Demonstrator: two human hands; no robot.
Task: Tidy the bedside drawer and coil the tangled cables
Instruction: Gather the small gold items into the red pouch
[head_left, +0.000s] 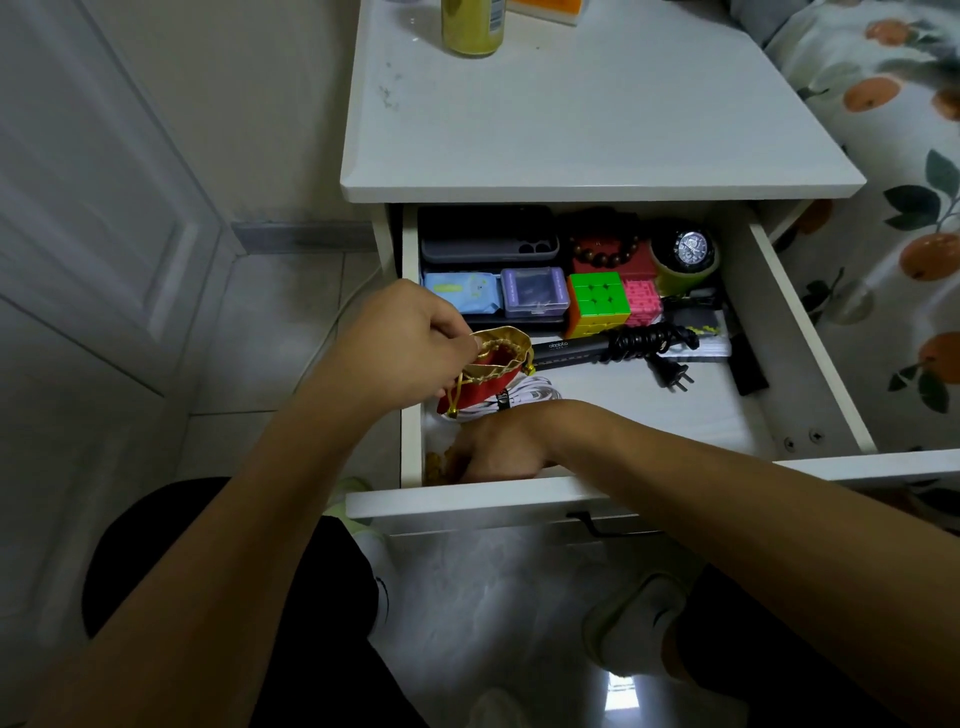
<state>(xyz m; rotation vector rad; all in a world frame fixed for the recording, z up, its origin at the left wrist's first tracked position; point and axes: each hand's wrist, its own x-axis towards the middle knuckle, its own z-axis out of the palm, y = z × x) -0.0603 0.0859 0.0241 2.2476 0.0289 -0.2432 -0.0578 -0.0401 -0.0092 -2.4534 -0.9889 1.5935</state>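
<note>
The white bedside drawer (810, 332) stands pulled open. My left hand (400, 338) pinches the gold rim of a small red drawstring pouch (493, 364), held open over the drawer's front left. Just behind the pouch lies a coiled white cable (530, 396) with a black strap. My right hand (498, 449) reaches into the front left corner, fingers curled down among small yellowish things (432, 462); the drawer front hides what the fingers hold. A black hair straightener (566, 349) lies across the middle, its black cord (649, 340) wound at one end, plug (675, 375) loose.
At the back of the drawer sit phone cases (488, 239), a blue packet (462, 292), a purple box (534, 291), a cube puzzle (597, 301), a pink maze cube (643, 301), a bead bracelet (605, 249) and a watch (691, 248). A yellow can (472, 26) stands on the nightstand top. A bed borders the right.
</note>
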